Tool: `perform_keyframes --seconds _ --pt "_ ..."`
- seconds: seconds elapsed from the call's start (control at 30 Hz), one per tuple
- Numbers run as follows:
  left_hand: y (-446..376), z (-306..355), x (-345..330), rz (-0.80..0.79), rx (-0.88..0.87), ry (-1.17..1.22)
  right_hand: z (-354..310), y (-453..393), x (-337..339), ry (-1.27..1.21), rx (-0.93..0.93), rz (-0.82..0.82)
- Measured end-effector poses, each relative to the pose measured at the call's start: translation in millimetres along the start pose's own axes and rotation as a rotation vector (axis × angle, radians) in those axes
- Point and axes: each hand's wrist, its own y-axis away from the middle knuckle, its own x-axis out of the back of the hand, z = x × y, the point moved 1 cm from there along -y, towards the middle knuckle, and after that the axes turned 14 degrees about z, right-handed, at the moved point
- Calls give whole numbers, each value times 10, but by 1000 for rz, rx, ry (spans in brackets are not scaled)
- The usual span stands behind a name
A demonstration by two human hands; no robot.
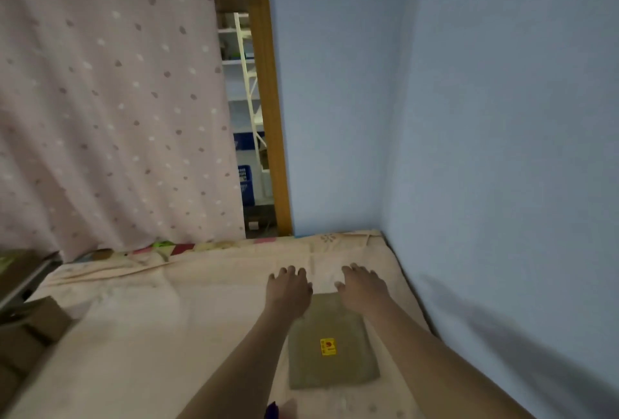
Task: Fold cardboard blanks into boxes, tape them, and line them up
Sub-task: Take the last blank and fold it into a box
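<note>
A flat cardboard blank (331, 345) with a yellow sticker (328, 347) lies on the bed (150, 335), near the blue wall (485, 150). Taking the blank as landmark: the left hand (288, 288) rests at its far left corner, and the right hand (361, 286) at its far right corner. The fingers of both hands are spread and straight, pointing away from the person; neither hand grips anything. Whether the palms press the blank's far edge cannot be told.

Well apart to the left of the blank, at the bed's edge, stand brown cardboard boxes (43, 318); blur hides whether they are taped.

Judgement: the blank is unfolded, so folding, taping and lining up remain for this piece. The boxes to the left suggest part of the batch is already formed.
</note>
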Motion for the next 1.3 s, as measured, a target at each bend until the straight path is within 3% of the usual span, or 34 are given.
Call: perform_keyframes --seconds 0.23,0.47,0.8,0.97,1.1,1.3 --pt "62 -69 -677 -140 53 44 335 -117 -732 -89 -73 -161" --pt "92 -126 -1655 -397 166 106 766 -252 -1634 -156 -247 -364" --pt "-58 -245 -2651 -639 652 421 1013 -453 -2633 -200 -494 -590" --pt "-110 -296 -2810 -609 742 489 1049 -488 -2767 -284 -693 -590" --pt "-126 -378 -2802 -605 925 632 1037 -523 -2813 -366 -770 -579" --pt "-63 -493 -2740 -577 1008 798 994 -581 -2588 -477 -853 -462"
